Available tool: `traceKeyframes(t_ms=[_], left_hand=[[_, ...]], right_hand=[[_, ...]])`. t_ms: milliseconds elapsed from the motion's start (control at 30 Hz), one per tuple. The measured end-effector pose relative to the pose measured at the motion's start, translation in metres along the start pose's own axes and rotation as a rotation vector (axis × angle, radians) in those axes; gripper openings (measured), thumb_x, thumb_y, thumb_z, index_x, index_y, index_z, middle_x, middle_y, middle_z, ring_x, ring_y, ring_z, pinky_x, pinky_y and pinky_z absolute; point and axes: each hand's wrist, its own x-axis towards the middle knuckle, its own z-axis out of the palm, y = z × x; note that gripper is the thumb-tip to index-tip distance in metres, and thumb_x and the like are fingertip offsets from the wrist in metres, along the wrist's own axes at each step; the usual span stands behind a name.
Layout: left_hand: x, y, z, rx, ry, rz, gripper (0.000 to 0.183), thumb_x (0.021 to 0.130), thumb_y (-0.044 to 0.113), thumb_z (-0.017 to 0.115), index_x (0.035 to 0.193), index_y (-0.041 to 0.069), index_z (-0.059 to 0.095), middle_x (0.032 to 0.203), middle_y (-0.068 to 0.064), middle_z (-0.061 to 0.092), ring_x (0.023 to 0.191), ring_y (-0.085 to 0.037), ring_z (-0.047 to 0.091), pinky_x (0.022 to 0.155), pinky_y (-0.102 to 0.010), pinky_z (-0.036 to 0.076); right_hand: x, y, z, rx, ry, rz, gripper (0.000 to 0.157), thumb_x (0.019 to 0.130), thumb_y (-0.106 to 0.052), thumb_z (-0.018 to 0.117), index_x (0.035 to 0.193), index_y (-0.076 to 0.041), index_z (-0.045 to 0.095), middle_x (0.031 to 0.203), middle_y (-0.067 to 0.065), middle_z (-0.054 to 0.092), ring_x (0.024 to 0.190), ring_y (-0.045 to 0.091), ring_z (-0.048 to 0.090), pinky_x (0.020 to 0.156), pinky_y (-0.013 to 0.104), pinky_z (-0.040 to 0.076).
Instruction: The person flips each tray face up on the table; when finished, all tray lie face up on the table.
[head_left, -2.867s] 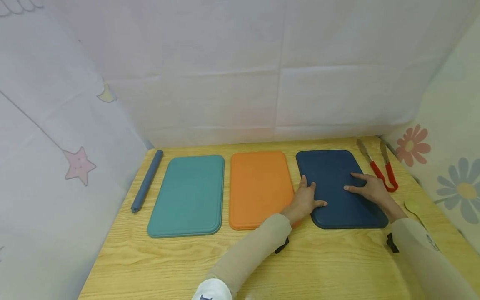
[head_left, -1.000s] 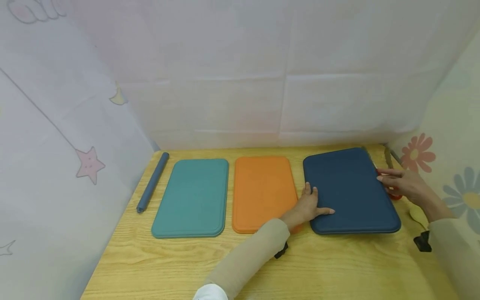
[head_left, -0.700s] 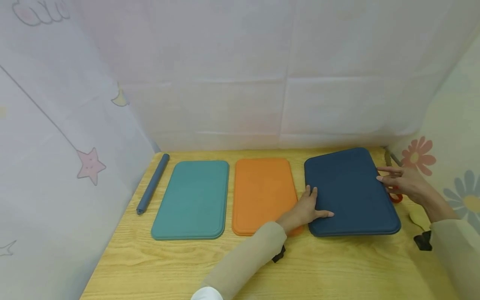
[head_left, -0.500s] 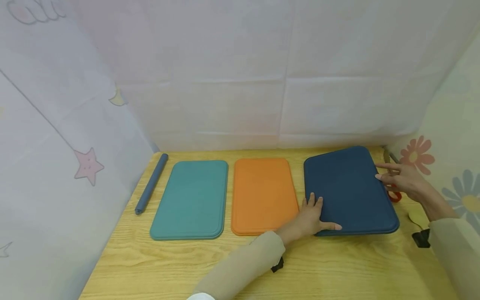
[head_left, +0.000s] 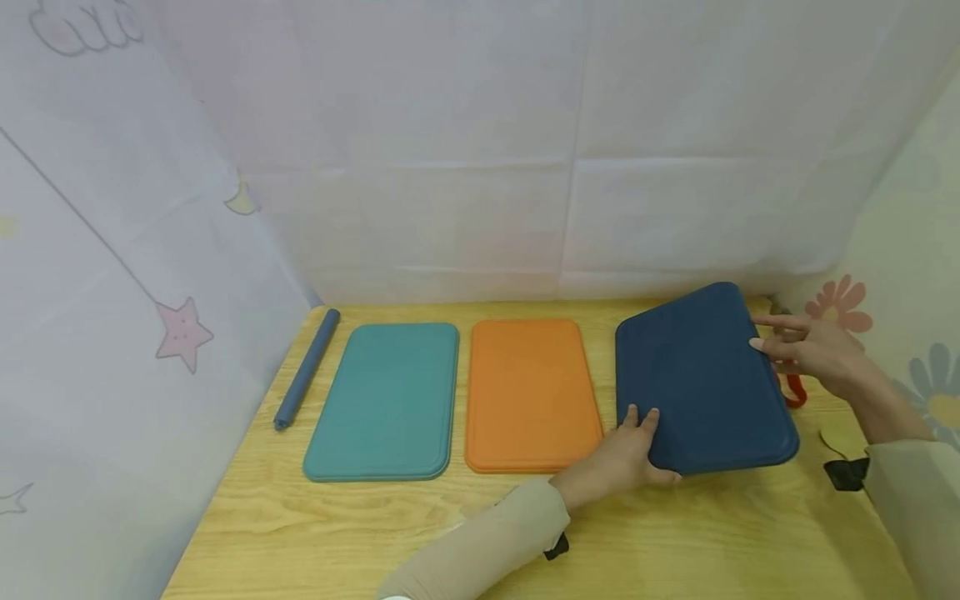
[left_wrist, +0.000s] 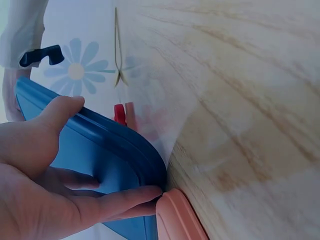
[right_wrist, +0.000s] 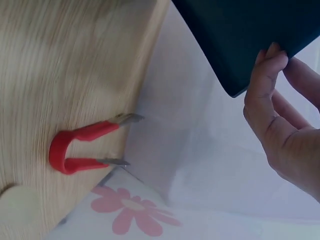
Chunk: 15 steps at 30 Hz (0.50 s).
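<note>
Left hand (head_left: 621, 460), right hand (head_left: 821, 354) grip the tilted blue board (head_left: 701, 383) near the worktop's (head_left: 315, 542) right edge; slack pinch could drop it!

In the head view, the tongs (head_left: 799, 392) near the far right corner of the worktop (head_left: 300, 533) are mostly lost behind the right hand (head_left: 825, 354) and blue board (head_left: 705, 383)! Over by the right edge, a black strap (head_left: 847, 475) covers part of the spoon (head_left: 843, 438); the right wrist view chops off the board.
</note>
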Motion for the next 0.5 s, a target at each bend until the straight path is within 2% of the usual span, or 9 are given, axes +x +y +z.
traceKeyframes(t_ms=[33, 100, 167, 233, 300, 333, 433, 500], left_hand=[[-0.002, 0.001, -0.001, -0.013, -0.009, -0.007, 0.095, 0.080, 0.052, 0.074, 0.154, 0.022, 0.024, 0.156, -0.013, 0.025, 0.129, -0.027, 0.048, 0.088, -0.027, 0.051], [-0.005, 0.004, -0.001, -0.037, -0.021, -0.020, 0.094, 0.082, 0.046, 0.075, 0.155, 0.026, 0.020, 0.156, -0.011, 0.023, 0.123, -0.028, 0.052, 0.077, -0.025, 0.053], [-0.009, 0.007, 0.000, -0.076, -0.035, -0.037, 0.095, 0.083, 0.038, 0.076, 0.155, 0.031, 0.015, 0.158, -0.010, 0.020, 0.098, -0.022, 0.065, 0.061, -0.023, 0.052], [-0.012, 0.009, 0.001, -0.096, -0.035, -0.043, 0.097, 0.084, 0.030, 0.076, 0.155, 0.034, 0.010, 0.158, -0.009, 0.018, 0.067, -0.014, 0.063, 0.046, -0.021, 0.044], [-0.015, 0.011, 0.001, -0.093, -0.017, -0.035, 0.100, 0.084, 0.024, 0.077, 0.155, 0.034, 0.008, 0.158, -0.011, 0.019, 0.041, -0.009, 0.044, 0.035, -0.021, 0.035], [-0.016, 0.012, 0.001, -0.100, -0.010, -0.036, 0.101, 0.083, 0.022, 0.077, 0.155, 0.034, 0.008, 0.158, -0.012, 0.020, 0.036, -0.009, 0.038, 0.034, -0.020, 0.033], [-0.018, 0.013, 0.000, -0.111, 0.020, -0.031, 0.102, 0.083, 0.016, 0.077, 0.156, 0.029, 0.007, 0.156, -0.014, 0.022, 0.037, -0.008, 0.040, 0.034, -0.019, 0.033], [-0.019, 0.012, -0.002, -0.145, 0.028, -0.035, 0.102, 0.083, 0.014, 0.077, 0.156, 0.027, 0.007, 0.156, -0.015, 0.022, 0.041, -0.010, 0.047, 0.036, -0.019, 0.036]], right_hand=[[0.001, -0.001, 0.000, 0.007, 0.003, -0.003, 0.077, 0.097, -0.043, 0.056, 0.153, -0.002, 0.022, 0.134, 0.032, 0.047, 0.090, 0.006, 0.065, 0.081, 0.037, 0.056], [0.001, -0.003, 0.000, 0.046, 0.000, -0.003, 0.077, 0.096, -0.042, 0.056, 0.153, -0.004, 0.022, 0.126, 0.017, 0.058, 0.092, 0.004, 0.064, 0.082, 0.035, 0.056], [0.002, -0.005, 0.001, 0.096, -0.006, -0.004, 0.078, 0.096, -0.041, 0.057, 0.154, -0.004, 0.021, 0.116, -0.004, 0.061, 0.092, 0.000, 0.063, 0.081, 0.030, 0.056], [0.002, -0.006, 0.002, 0.155, -0.014, -0.011, 0.076, 0.097, -0.038, 0.057, 0.154, -0.004, 0.019, 0.110, -0.019, 0.056, 0.092, -0.004, 0.062, 0.080, 0.024, 0.055], [0.003, -0.009, 0.004, 0.211, -0.022, -0.025, 0.075, 0.099, -0.033, 0.054, 0.155, -0.005, 0.013, 0.110, -0.021, 0.051, 0.093, -0.007, 0.059, 0.079, 0.020, 0.053], [0.003, -0.011, 0.005, 0.235, -0.024, -0.031, 0.075, 0.099, -0.032, 0.053, 0.155, -0.005, 0.011, 0.112, -0.020, 0.048, 0.093, -0.009, 0.058, 0.079, 0.018, 0.052], [0.005, -0.019, 0.007, 0.331, -0.035, -0.043, 0.074, 0.101, -0.027, 0.051, 0.156, -0.009, 0.005, 0.120, -0.013, 0.042, 0.096, -0.010, 0.057, 0.080, 0.016, 0.051], [0.007, -0.025, 0.009, 0.384, -0.035, -0.048, 0.075, 0.100, -0.025, 0.053, 0.156, -0.010, 0.005, 0.121, -0.015, 0.043, 0.096, -0.008, 0.058, 0.079, 0.016, 0.051]])
